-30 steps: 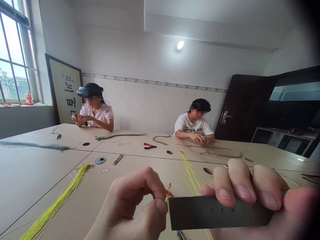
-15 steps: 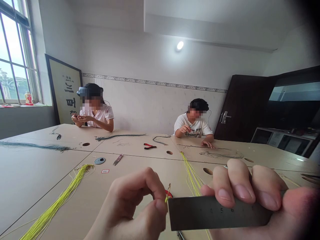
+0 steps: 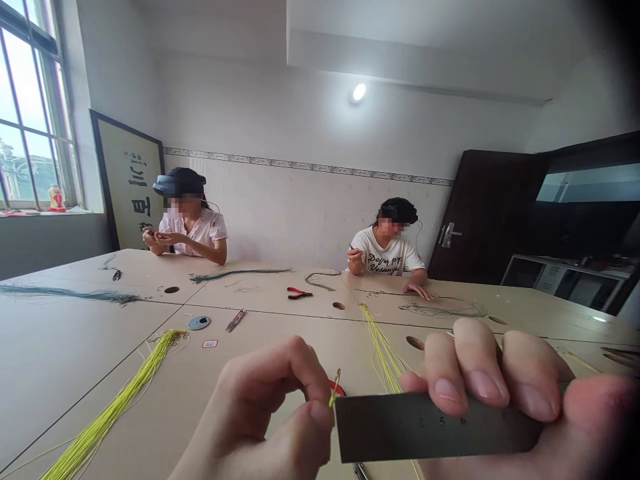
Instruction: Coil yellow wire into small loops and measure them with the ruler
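Observation:
Thumb and forefinger of my left hand (image 3: 280, 403) pinch the end of a yellow-green cord (image 3: 333, 400). From that end a small gold-coloured metal piece (image 3: 338, 380) sticks up; its exact kind is too small to make out. My right hand (image 3: 500, 380) grips a dark metal ruler (image 3: 425, 427) with faint engraved numbers, its fingers folded over the upper edge. The ruler's left end lies right beside the cord end and my left thumb. Behind my hands, partly hidden, is a tool with a red handle (image 3: 339, 387).
A bundle of yellow-green cords (image 3: 117, 407) lies at left, another bundle (image 3: 380, 340) behind my right hand. Thread snips (image 3: 235, 321), red-handled pliers (image 3: 300, 293) and a round grey cover (image 3: 199, 323) lie beyond. Two people (image 3: 187, 227) (image 3: 387, 243) sit across the table.
My hands, the cord end and the ruler hold almost the same position. Across the table, the person on the right has shifted the raised hand slightly left.

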Demonstrator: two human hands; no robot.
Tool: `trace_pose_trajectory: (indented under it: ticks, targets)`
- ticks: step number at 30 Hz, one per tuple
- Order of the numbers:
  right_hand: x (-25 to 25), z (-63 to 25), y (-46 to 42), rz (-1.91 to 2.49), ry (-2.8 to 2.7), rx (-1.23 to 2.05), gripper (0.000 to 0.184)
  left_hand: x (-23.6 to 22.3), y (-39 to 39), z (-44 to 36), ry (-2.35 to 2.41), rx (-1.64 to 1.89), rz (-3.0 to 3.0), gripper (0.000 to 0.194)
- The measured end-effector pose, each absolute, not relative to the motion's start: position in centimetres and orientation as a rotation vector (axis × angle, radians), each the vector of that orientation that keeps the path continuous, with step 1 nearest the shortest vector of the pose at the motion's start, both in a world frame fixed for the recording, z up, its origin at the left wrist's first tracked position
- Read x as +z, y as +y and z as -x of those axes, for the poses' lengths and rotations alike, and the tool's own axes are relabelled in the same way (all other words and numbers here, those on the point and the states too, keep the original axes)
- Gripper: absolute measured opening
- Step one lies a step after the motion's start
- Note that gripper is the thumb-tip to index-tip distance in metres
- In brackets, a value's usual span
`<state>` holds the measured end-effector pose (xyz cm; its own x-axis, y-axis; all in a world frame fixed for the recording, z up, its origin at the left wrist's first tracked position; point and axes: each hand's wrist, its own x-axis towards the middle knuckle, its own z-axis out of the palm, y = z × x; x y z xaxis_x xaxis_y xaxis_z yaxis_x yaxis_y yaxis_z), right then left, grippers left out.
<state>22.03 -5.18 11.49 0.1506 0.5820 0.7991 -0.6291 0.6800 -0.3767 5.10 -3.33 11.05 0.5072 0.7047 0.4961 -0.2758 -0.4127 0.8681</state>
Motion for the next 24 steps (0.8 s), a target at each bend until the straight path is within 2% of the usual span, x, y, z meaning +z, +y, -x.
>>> trace_pose_trajectory:
  ticks: [24]
  targets:
    - [11.55,-22.11,-5.09,-0.057,-1.138,0.874,0.033,11.12,-3.65,-5.27,0.371,1.115,-1.661,0.015]
